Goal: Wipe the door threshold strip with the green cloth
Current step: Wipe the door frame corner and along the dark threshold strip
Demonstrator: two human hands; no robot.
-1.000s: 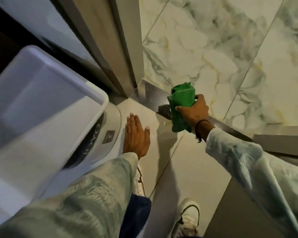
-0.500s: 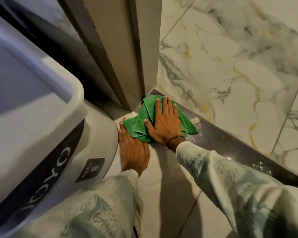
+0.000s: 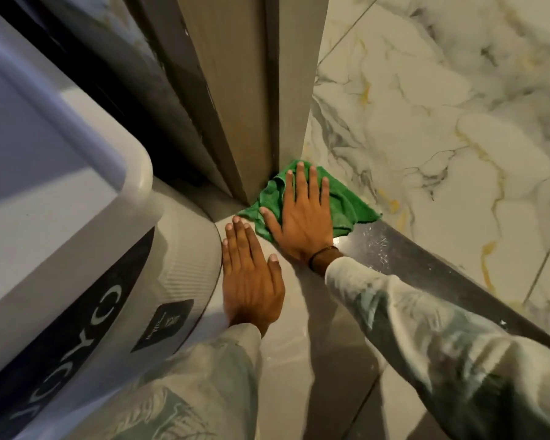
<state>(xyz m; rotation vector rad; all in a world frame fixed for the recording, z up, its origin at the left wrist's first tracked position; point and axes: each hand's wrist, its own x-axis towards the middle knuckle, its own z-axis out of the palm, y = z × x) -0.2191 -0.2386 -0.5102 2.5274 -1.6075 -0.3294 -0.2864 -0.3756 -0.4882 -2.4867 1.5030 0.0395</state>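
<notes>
Marble-patterned floor tiles (image 3: 426, 138) fill the upper right of the frame, bordered by a dark threshold strip (image 3: 426, 265) that runs diagonally toward the lower right. At the strip's upper end, against the foot of the door frame (image 3: 251, 106), the green cloth (image 3: 346, 204) is pressed flat under the right hand (image 3: 302, 217), fingers spread and not clenched. The left hand (image 3: 251, 274) is laid flat and empty on the grey floor beside a white appliance (image 3: 77, 233) at the left.

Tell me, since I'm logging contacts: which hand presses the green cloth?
The right hand, flat on the green cloth at the door frame's foot; the left hand rests on bare floor.
</notes>
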